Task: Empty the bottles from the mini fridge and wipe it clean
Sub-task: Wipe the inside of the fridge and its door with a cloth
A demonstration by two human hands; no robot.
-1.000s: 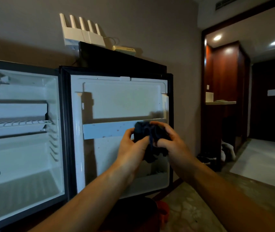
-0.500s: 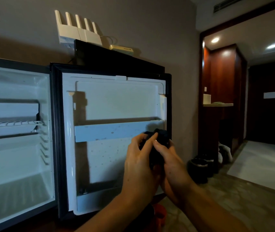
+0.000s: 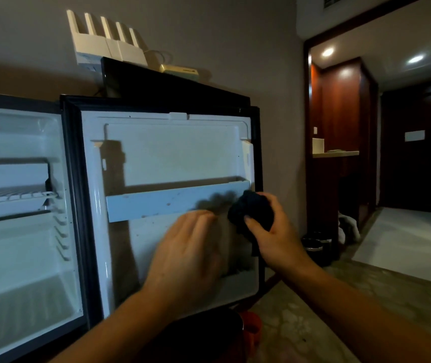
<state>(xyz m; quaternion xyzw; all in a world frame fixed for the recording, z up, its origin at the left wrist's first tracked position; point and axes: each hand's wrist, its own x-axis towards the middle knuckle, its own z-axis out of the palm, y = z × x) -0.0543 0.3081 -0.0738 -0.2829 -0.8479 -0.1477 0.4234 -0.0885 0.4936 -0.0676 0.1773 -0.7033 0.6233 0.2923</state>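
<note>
I am looking at the mini fridge [image 3: 20,231] on the left of the frame, with its door [image 3: 167,158] swung wide open in the middle. My right hand [image 3: 274,231] is squeezing a dark cloth [image 3: 252,213], fingers and thumb curled round it, at the right end of the door shelf [image 3: 172,203]. The cloth is touching or just beside that shelf; I cannot tell which. My left hand [image 3: 188,255] is blurry, fingers loose and apart, holding nothing, in front of the lower door panel. A wire rack [image 3: 12,197] is sitting inside the fridge. White routers [image 3: 107,40] are standing at the upper left, above the fridge.
</note>
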